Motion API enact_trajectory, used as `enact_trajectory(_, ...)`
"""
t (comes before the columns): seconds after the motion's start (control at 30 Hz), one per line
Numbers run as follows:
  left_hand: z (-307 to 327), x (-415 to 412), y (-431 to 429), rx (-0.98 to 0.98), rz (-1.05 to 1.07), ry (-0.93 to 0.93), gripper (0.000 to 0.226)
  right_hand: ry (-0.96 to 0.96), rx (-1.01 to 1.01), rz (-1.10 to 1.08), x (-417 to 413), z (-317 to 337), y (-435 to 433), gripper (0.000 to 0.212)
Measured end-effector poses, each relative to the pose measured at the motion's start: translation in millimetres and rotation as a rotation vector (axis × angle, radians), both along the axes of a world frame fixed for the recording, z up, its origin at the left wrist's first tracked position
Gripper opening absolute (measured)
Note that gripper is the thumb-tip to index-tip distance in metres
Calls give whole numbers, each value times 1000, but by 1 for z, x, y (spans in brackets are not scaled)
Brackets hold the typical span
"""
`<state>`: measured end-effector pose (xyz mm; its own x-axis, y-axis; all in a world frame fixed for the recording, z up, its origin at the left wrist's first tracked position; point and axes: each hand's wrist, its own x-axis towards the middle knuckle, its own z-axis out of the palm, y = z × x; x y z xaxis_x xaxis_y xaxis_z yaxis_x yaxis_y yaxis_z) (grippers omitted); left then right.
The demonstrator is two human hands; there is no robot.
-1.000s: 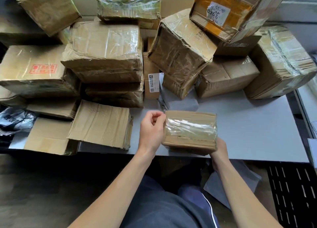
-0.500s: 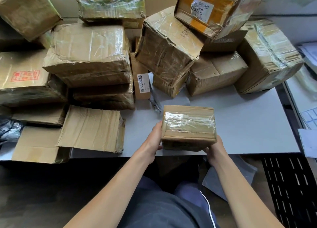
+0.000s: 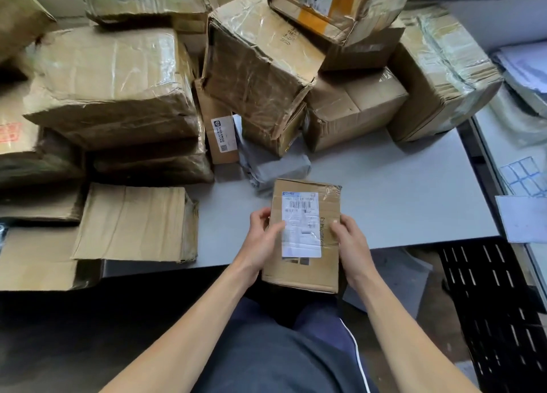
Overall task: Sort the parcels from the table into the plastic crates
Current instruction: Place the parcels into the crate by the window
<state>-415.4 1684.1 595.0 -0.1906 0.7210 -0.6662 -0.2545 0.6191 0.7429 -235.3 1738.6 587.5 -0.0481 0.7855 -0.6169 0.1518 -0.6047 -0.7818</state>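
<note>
1. The table (image 3: 399, 203) carries the parcels. The stock is piled along its far edge and its left side. The near right part shows bare grey surface.
2. A large taped box (image 3: 112, 82) tops the stack on the left side of the table. It rests on flatter parcels beneath it.
3. A second taped box (image 3: 438, 73) stands at the far right corner, tilted against the pile.
4. A tilted box (image 3: 254, 67) leans at the middle of the far edge, one corner pointing down toward you.
5. A black slotted crate (image 3: 497, 304) sits below the table's near right corner.
6. A flat cardboard parcel (image 3: 133, 221) lies at the near edge on the left side. It overlaps another flat parcel further left.
7. The held parcel (image 3: 305, 274), a small brown box, is in both your hands over the middle of the near edge. Its far half is above the table and its near half overhangs toward your lap. Its labelled face is up.
8. A grey poly bag (image 3: 272, 167) lies on the table just beyond the held parcel, partly under the tilted box.
9. Your left hand (image 3: 263, 238) grips the parcel's left side, thumb pressed on the top face.
10. Your right hand (image 3: 352, 244) grips the right side, thumb on top and fingers curled round the edge.
11. A white shipping label (image 3: 300, 215) with a barcode covers the top face between your thumbs.
</note>
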Motion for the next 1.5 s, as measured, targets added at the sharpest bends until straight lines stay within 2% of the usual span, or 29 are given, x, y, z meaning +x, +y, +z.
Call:
enact_trajectory(0.13, -15, 4, -6, 8, -43, 124, 48, -23, 12, -21, -10, -1, -4, 24)
enact_trajectory(0.27, -18, 3, -6, -17, -15, 113, 48, -23, -8, -31, -10, -2, -3, 24)
enact_trajectory(0.43, -13, -7, -8, -56, 149, 125, 37, -5, -27, 45, -29, 0, 2, 24)
enact_trajectory(0.57, -21, -31, -21, -119, 207, 195, 68, 16, -9, 155, -57, 0, -5, 22)
enact_trajectory(0.6, -22, -35, -23, -126, 178, 237, 61, 16, -8, 172, -64, -1, -8, 23)
enact_trajectory(0.67, -21, -41, -27, -101, 128, 270, 26, 6, 2, 190, -72, -7, -16, 25)
enact_trajectory(0.7, -21, -42, -28, -73, 119, 279, 19, -8, 30, 198, -74, -10, -19, 27)
enact_trajectory(0.73, -21, -44, -27, -43, 114, 286, 25, -25, 66, 212, -74, -12, -21, 30)
enact_trajectory(0.8, -25, -45, -28, 5, 97, 295, 58, -63, 126, 262, -74, -15, -22, 36)
enact_trajectory(0.83, -25, -46, -29, 11, 79, 290, 66, -81, 143, 285, -74, -15, -21, 37)
enact_trajectory(1.03, -30, -52, -29, 60, 79, 262, 60, -122, 164, 312, -76, -10, -14, 35)
enact_trajectory(1.23, -41, -51, -29, 119, 117, 232, 68, -104, 169, 299, -75, -15, -12, 33)
enact_trajectory(1.5, -55, -55, -27, 171, 141, 219, 66, -107, 237, 295, -71, -29, -10, 31)
